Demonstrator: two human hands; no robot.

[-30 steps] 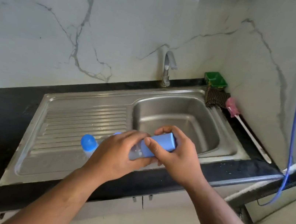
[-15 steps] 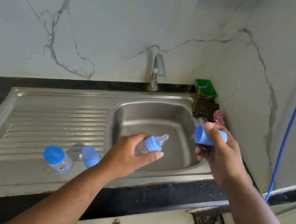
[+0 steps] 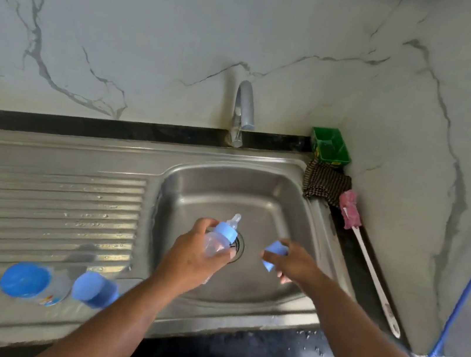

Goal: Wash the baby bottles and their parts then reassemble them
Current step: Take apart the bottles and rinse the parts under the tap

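Note:
My left hand (image 3: 191, 256) grips a clear baby bottle (image 3: 218, 242) with a blue collar and a clear teat, tilted over the steel sink basin (image 3: 293, 212). Beside it, low in the basin, my right hand (image 3: 296, 265) holds the bottle's blue cap (image 3: 274, 254); part of the cap is hidden by the fingers. On the ribbed draining board (image 3: 48, 201) at the front left stand a second bottle with a blue top (image 3: 32, 282) and, next to it, a loose blue cap (image 3: 94, 290).
The tap (image 3: 243, 111) stands behind the basin. In the right corner lie a green soap tray (image 3: 330, 147), a dark checked cloth (image 3: 326, 183) and a pink bottle brush (image 3: 369, 258) with a long white handle. A blue cable (image 3: 470, 283) hangs at the right.
The cap came off the bottle in my right hand. Both hands then moved down over the basin, the right hand carrying the cap lower and closer to the bottle.

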